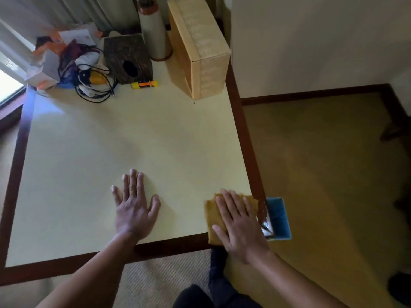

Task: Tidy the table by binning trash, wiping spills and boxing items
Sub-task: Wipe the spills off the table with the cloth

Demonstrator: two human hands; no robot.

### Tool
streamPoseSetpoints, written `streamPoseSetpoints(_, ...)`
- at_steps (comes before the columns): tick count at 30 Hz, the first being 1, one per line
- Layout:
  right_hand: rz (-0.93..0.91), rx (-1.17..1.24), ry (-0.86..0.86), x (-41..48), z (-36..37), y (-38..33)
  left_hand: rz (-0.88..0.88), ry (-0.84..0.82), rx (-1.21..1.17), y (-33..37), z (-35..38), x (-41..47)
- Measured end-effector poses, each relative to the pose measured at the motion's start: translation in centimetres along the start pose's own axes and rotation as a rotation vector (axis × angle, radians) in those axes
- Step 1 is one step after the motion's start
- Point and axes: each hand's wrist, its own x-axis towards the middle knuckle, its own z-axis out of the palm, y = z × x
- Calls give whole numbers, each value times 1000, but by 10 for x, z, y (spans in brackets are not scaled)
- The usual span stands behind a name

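Note:
My right hand (239,225) lies flat on a folded yellow-brown cloth (211,215) at the near right corner of the cream table (111,141), fingers spread and pressing down on it. My left hand (133,205) rests palm down on the bare tabletop to the left, fingers apart, holding nothing. A blue bin (280,216) stands on the floor just beyond the table's right edge, beside the cloth. A tan box (200,47) lies on its side at the far right of the table.
At the far left sits a pile of tangled black cables (93,85), papers and small boxes. A dark tissue box (127,57), a yellow-orange marker (144,84) and a tall white cylinder (153,30) stand at the back. A white wall rises on the right.

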Motion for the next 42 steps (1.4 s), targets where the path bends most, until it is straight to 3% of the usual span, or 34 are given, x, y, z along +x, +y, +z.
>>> streamPoseSetpoints(2, 220, -3, 36, -10, -6, 33, -2, 2, -2, 1, 1, -1)
streamPoseSetpoints(5, 443, 36, 78, -9, -6, 24, -7, 4, 7, 2, 2, -1)
streamPoseSetpoints(7, 398, 55, 85, -3, -3, -6, -7, -5, 16, 3, 2, -1)
streamPoseSetpoints(10, 83, 44, 24, -3, 5, -38, -9, -14, 27, 5, 0, -2)
streamPoseSetpoints(12, -13, 5, 16, -3, 5, -25, -11, -20, 29, 8, -2, -1)
streamPoseSetpoints(17, 365, 5, 95, -2, 3, -9, 2, -62, -16, 13, -6, -1)
streamPoseSetpoints(19, 400, 24, 117, 6, 8, -32, 11, -74, -94, 8, -11, -1)
streamPoseSetpoints(23, 286, 12, 84, 19, 22, -87, 69, -68, -314, -9, -35, -11)
streamPoseSetpoints(26, 198, 23, 74, 33, 31, -156, 14, 53, -240, -69, -50, -29)
streamPoseSetpoints(32, 62, 35, 41, 72, 50, -289, -426, 62, -170, -227, -63, -57)
streamPoseSetpoints(35, -15, 46, 3, 93, 61, -358, -558, 12, -353, -280, -69, -61)
streamPoseSetpoints(38, -103, 50, -27, 115, 73, -415, -524, 71, -596, -303, -72, -57)
streamPoseSetpoints(42, -195, 35, -44, 160, 78, -461, -685, 113, -962, -332, -71, -33)
